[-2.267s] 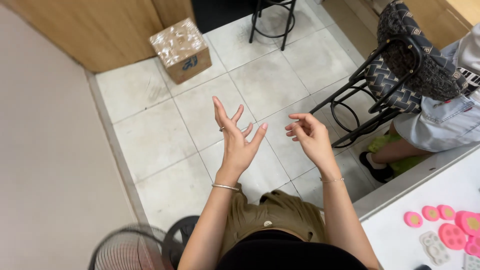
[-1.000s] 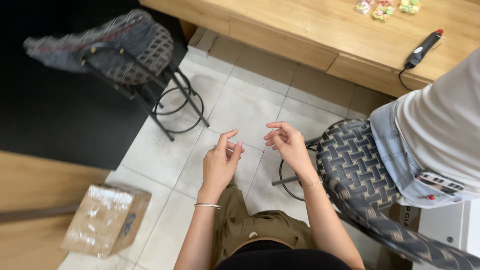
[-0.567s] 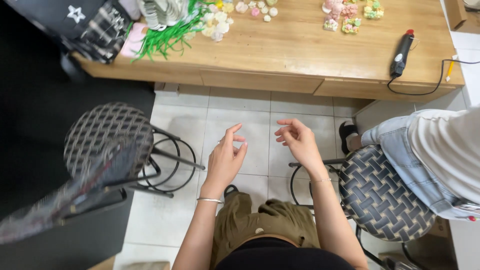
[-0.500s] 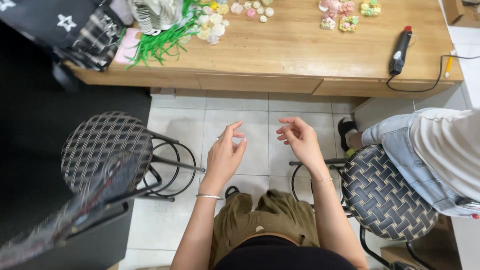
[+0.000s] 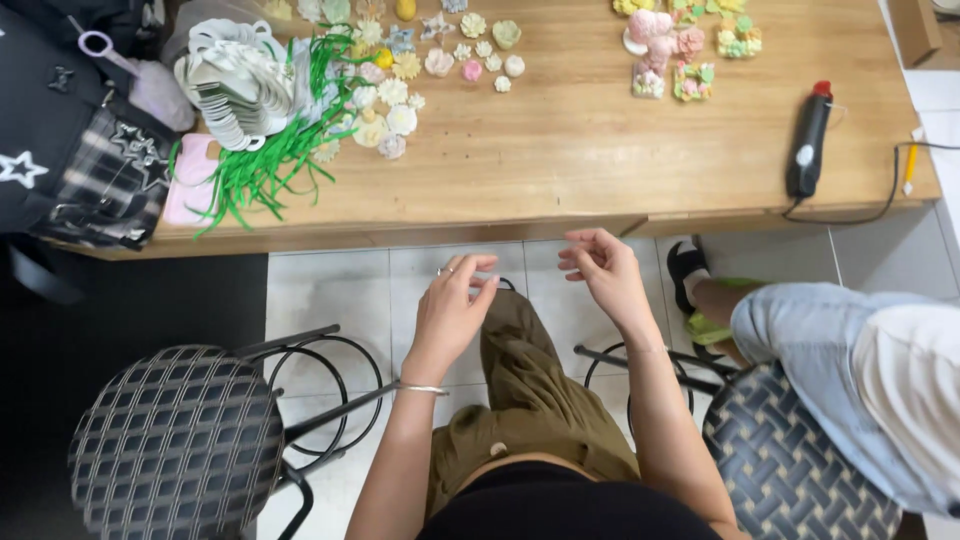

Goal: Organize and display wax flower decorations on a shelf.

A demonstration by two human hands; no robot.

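My left hand (image 5: 452, 308), with a ring and a thin bracelet, hovers over my lap just short of the wooden table's (image 5: 600, 170) front edge. Its fingers are loosely curled and apart, and it holds nothing I can see. My right hand (image 5: 603, 270) hangs beside it at the same height, fingers bent and spread, also with nothing in it. The two hands are apart and touch nothing. On the table beyond them lie several pastel flower-shaped pieces (image 5: 400, 95), a bundle of green strips (image 5: 270, 165) and a stack of white rings (image 5: 235, 85).
A black glue gun (image 5: 808, 140) with its cable lies at the table's right. A dark bag (image 5: 70, 150) sits at the left end. A woven stool (image 5: 175, 440) stands at my left. Another person in jeans (image 5: 830, 340) sits on a stool at my right.
My view has swung from the tiled floor and cardboard box round to the table, which now fills the top. Both hands stay raised in front of me, fingers slightly more curled.
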